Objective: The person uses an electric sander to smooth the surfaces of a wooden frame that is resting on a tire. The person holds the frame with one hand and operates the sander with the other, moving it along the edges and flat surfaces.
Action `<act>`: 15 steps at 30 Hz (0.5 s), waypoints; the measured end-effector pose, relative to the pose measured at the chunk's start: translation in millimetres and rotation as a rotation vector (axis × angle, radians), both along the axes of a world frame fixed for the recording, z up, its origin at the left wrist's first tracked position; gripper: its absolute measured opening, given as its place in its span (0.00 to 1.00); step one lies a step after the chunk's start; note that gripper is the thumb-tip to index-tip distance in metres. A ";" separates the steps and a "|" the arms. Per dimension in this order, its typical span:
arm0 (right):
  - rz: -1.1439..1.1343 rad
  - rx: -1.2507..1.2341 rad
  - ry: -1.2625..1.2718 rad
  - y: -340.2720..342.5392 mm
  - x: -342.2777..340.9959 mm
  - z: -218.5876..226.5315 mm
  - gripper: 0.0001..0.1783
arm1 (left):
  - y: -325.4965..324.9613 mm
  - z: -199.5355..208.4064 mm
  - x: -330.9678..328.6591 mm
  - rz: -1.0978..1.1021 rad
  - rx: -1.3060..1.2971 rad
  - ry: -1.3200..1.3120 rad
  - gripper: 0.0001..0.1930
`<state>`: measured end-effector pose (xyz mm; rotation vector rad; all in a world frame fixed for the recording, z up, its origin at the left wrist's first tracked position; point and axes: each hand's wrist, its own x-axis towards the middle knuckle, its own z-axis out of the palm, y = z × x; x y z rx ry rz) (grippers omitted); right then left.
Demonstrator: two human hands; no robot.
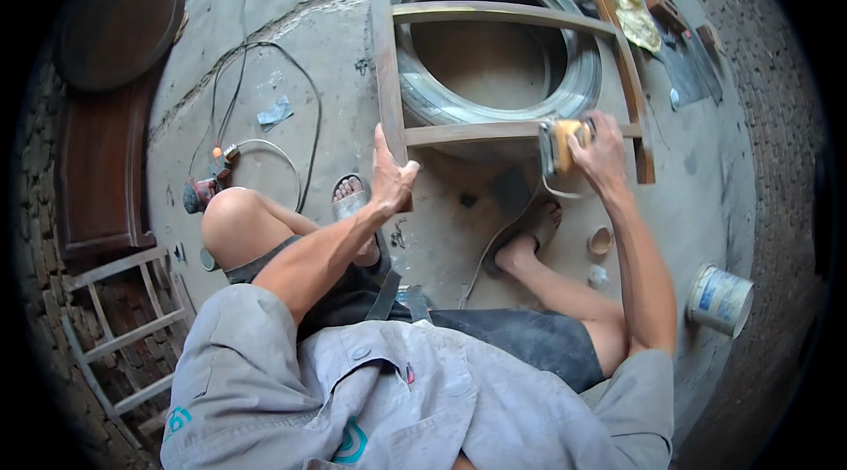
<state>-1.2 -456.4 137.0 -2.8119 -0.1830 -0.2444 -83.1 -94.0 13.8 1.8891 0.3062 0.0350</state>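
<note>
A wooden frame [386, 55] with two long side bars and two crossbars lies across a dusty tyre [410, 73]. My left hand [391, 172] is closed round the near end of its left side bar. In my right hand [603, 150] is a yellow electric sander [566, 145], gripped from the right. The sander's pad meets the near crossbar [476, 133] toward its right end. A cord hangs from the sander and runs down between my feet. My palm hides part of the sander's body.
On the left, a red power tool [203, 193] lies by a looped black cable [319, 108]. Dark wooden panels [101, 161] and a pale ladder-like frame [132, 342] stand beyond. At right are a white bucket [722, 300], a small cup [600, 241] and several bricks [666, 11].
</note>
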 end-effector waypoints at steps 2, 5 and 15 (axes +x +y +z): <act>-0.027 0.005 0.009 -14.3 -30.2 12.4 0.23 | 27.0 -8.8 28.9 -0.069 -0.018 -0.092 0.50; -0.072 0.100 0.050 -26.6 -71.5 20.6 0.22 | 72.3 -22.0 81.1 -0.146 0.141 -0.169 0.49; -0.353 0.097 -0.019 -48.5 -115.6 74.4 0.20 | 183.6 -20.5 263.6 -0.399 0.369 0.068 0.48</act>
